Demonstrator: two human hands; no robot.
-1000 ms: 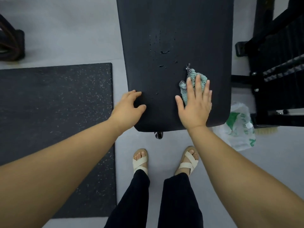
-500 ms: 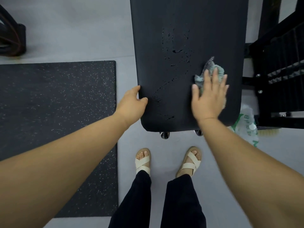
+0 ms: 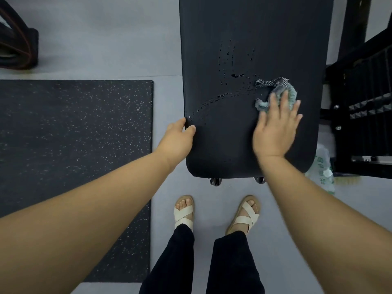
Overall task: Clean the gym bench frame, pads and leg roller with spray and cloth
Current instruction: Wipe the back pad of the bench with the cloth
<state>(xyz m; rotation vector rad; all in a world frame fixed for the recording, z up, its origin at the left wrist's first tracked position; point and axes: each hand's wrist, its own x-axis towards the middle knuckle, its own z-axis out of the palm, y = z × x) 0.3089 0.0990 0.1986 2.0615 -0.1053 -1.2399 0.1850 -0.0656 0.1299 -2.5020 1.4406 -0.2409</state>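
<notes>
Speckled rubber mat lies flat on the floor at left. Left grip clasps the left edge of the pad, thumb on top, fingers curled under. Pad: black, matt, finely textured, with rounded corners and its long axis running away from the person. Droplets and a curved wet streak lie ahead and left of the cloth. Cloth: teal, bunched, frayed, on the pad's right half. Right grip is spread flat with straight fingers, pressing the cloth, and is nearer the droplets. Judgement: the next wipe goes forward-left.
</notes>
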